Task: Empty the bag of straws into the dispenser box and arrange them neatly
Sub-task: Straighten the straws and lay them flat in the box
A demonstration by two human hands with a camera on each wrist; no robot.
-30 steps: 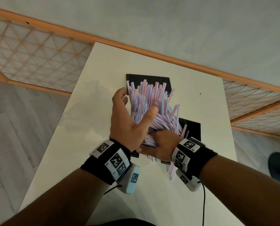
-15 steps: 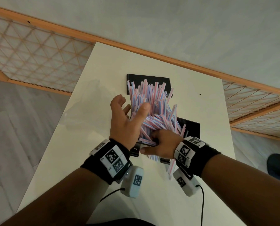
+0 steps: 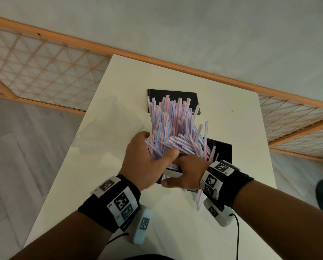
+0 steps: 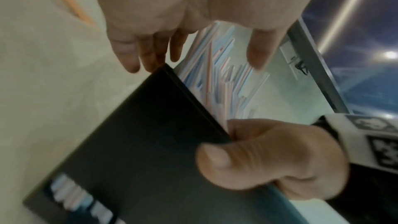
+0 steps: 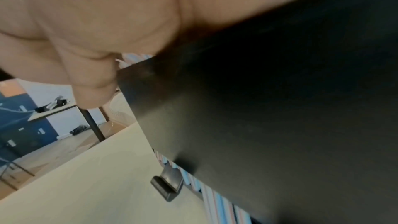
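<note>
Pink, blue and white striped straws (image 3: 173, 124) stand in a messy fan out of the black dispenser box (image 3: 220, 149), some leaning right. My left hand (image 3: 143, 160) presses the bundle's left side, thumb across its front. In the left wrist view its fingers (image 4: 133, 54) lie fairly straight by the box's corner (image 4: 140, 151), with the straws (image 4: 215, 77) between them and the thumb. My right hand (image 3: 188, 171) grips the box's near edge, thumb (image 4: 226, 159) on the front face. The right wrist view is filled by the palm (image 5: 86, 31) and the box (image 5: 280, 108).
A flat black lid (image 3: 172, 96) lies behind the straws on the white table (image 3: 119, 81). A clear plastic bag (image 3: 108, 117) lies flat to the left. One straw (image 3: 199, 198) sticks down below my right wrist. The table drops off left and right.
My left hand has slid down from the straws' upper part to the bundle's base, and its thumb has come across the front. The straws lean further right. My right hand stays on the box.
</note>
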